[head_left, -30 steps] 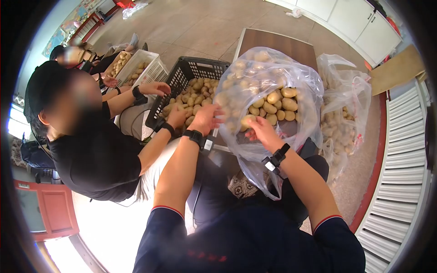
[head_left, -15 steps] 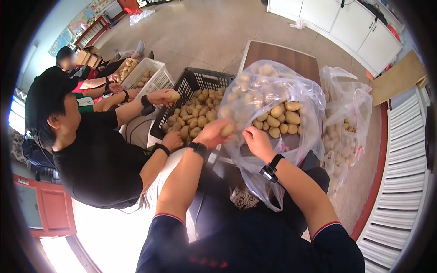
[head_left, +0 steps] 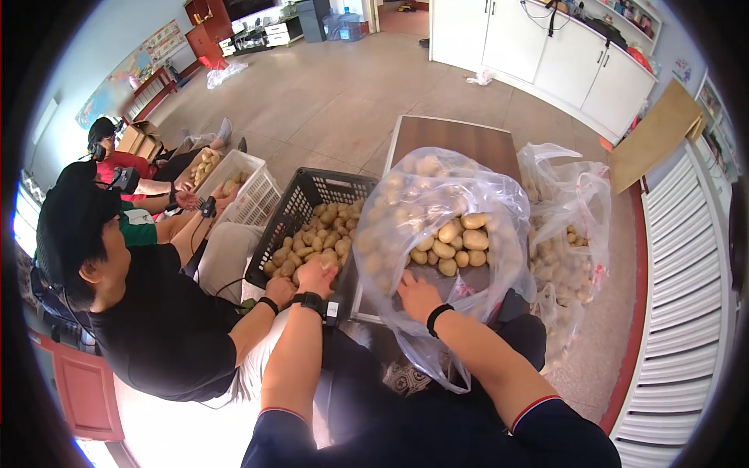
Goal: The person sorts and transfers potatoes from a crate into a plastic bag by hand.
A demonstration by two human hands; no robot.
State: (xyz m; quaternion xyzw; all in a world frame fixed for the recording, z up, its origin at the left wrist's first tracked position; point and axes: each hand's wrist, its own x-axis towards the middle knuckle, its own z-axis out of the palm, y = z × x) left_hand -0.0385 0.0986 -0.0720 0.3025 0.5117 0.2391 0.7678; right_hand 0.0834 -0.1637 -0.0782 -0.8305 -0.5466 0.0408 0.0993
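On the floor (head_left: 335, 93), a low brown-topped table (head_left: 460, 139); upon it, a large clear plastic bag (head_left: 501, 204), mouth open toward the near side; to its left, a black slatted crate (head_left: 337, 181). At the crate's near end, the left hand (head_left: 314, 274), fingers curved downward, no telling whether around anything. Inside the bag's mouth, the right hand (head_left: 418, 296), grip likewise impossible to tell. Smallest, the potatoes (head_left: 314, 234): heaped in the crate beside the left fingers, piled in the bag beyond the right.

Both hands (head_left: 316, 276) (head_left: 419, 297) forward, apart, backs upward
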